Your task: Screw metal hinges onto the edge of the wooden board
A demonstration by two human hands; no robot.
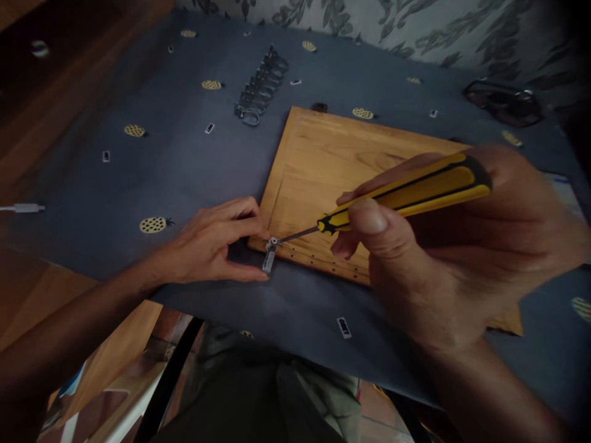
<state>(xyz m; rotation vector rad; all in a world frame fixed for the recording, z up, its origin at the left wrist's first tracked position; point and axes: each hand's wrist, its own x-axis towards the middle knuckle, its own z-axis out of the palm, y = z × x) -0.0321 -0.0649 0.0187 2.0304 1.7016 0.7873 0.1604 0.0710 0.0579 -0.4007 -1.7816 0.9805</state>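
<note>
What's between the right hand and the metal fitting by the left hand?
The head view shows the yellow screwdriver there, its shaft reaching over the wooden board to the fitting.
</note>
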